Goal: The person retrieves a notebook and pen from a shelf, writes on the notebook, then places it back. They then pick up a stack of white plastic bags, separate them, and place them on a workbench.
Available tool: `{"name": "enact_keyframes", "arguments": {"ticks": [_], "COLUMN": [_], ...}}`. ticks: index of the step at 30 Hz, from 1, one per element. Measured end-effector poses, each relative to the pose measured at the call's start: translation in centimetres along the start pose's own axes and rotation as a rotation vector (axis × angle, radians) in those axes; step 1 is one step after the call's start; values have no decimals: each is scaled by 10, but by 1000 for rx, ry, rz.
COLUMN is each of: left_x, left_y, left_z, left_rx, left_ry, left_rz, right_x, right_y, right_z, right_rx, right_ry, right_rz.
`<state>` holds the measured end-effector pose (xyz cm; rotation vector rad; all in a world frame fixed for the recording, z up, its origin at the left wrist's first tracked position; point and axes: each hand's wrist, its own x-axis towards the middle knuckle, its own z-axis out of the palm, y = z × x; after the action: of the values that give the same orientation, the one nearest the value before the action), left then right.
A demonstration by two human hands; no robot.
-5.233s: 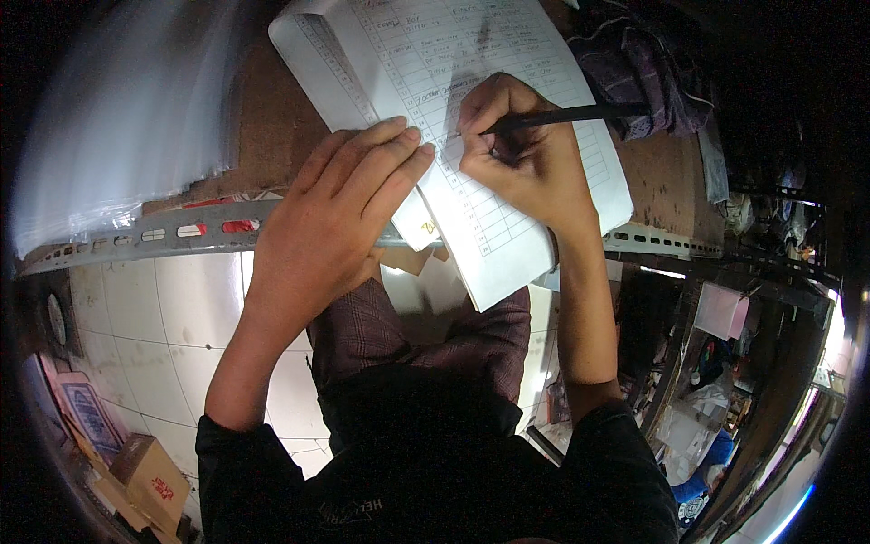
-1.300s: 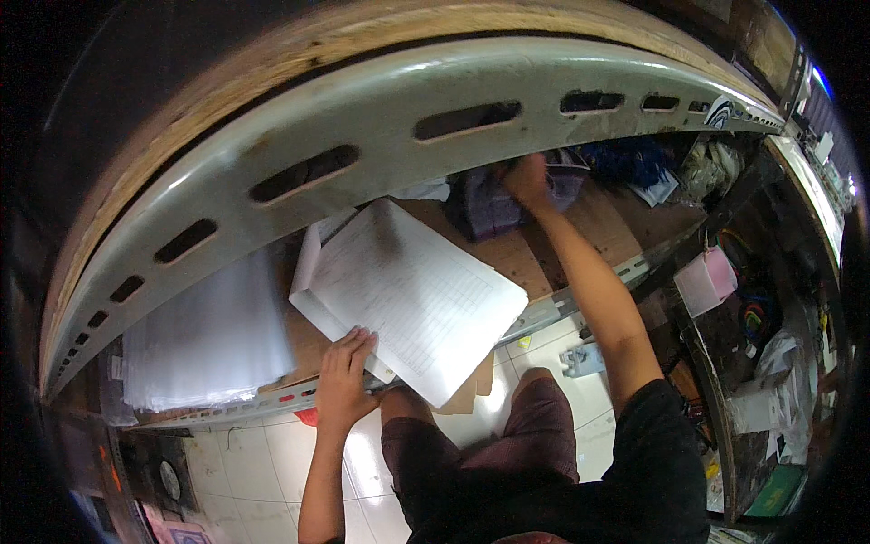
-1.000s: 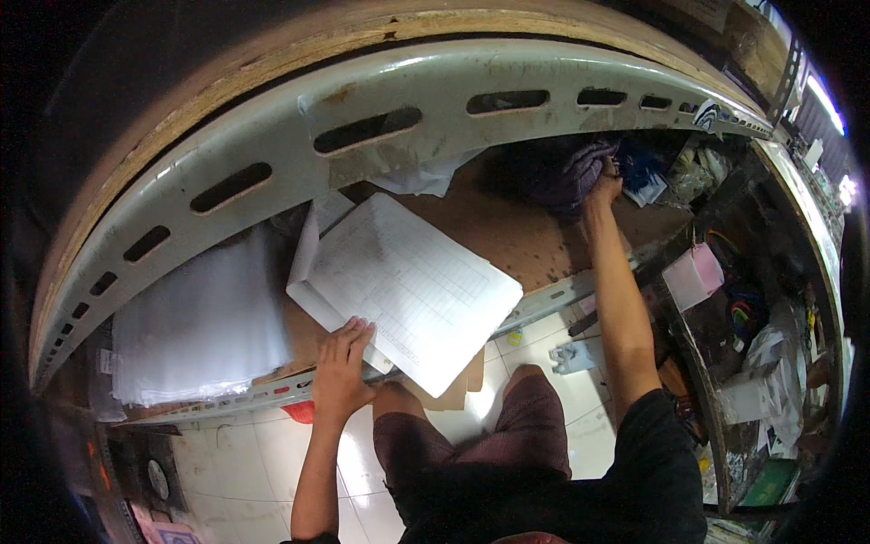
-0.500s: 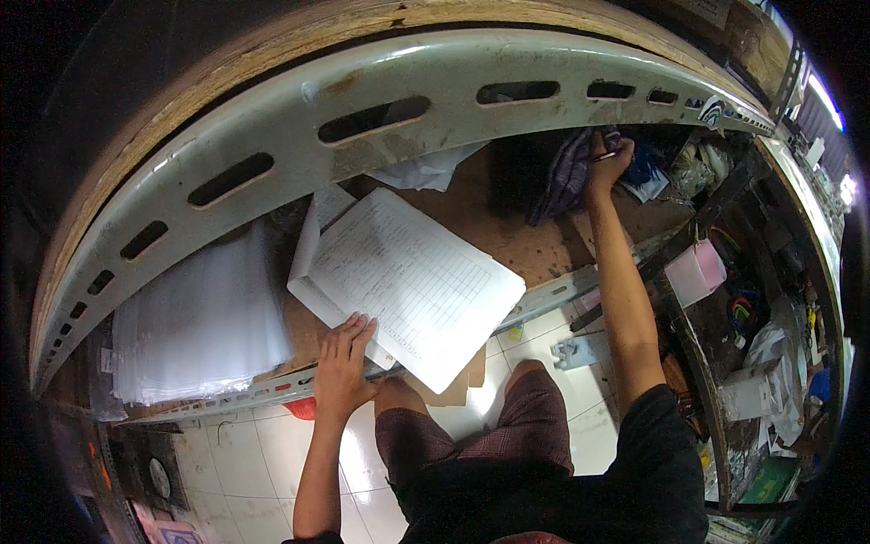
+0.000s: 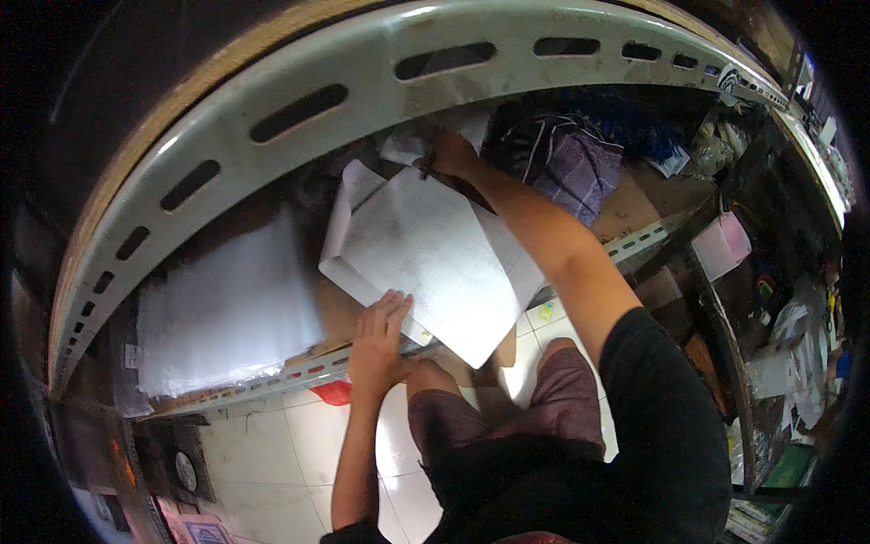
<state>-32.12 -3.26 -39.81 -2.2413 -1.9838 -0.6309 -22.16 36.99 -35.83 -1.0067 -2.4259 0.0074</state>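
Note:
A stack of white printed sheets (image 5: 426, 263) lies at a slant on the brown shelf board, its near corner jutting over the front edge. The sheets at its left side are curled up. My left hand (image 5: 376, 340) rests on the stack's lower left edge with fingers stretched out. At the far top corner of the paper is my right hand (image 5: 453, 156), its fingers closed and partly in shadow. Something small and dark shows at its fingertips; I cannot make out what it is. A purple patterned cloth (image 5: 580, 168) lies bunched just beyond my right forearm.
A slotted metal beam (image 5: 362, 86) arches across above the shelf. Left of the paper lies a pile of clear plastic sleeves (image 5: 231, 313). On the right are a pink-and-white container (image 5: 722, 245) and a cluttered rack. White floor tiles (image 5: 258, 444) lie below.
My right hand has swung left from the purple cloth to the paper's far corner. The cloth now lies loose. My left hand stays on the stack's edge; the whole view has shifted.

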Motion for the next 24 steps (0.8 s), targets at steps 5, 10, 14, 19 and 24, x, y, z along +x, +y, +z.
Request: {"name": "enact_keyframes", "arguments": {"ticks": [5, 10, 14, 19, 24], "left_x": [4, -1, 5, 4, 3], "left_y": [-3, 0, 4, 0, 0], "left_z": [4, 1, 0, 6, 3], "left_rx": [-37, -12, -14, 17, 43], "left_ry": [17, -40, -34, 8, -2], "left_rz": [40, -21, -22, 0, -4], "right_x": [41, 54, 28, 3, -12], "right_y": [30, 90, 171, 228, 226], "right_z": [18, -64, -111, -114, -114], "right_rx": [84, -139, -431, -660, -735], "right_ry": [236, 359, 219, -79, -342], "right_rz": [77, 126, 400, 644, 634]}}
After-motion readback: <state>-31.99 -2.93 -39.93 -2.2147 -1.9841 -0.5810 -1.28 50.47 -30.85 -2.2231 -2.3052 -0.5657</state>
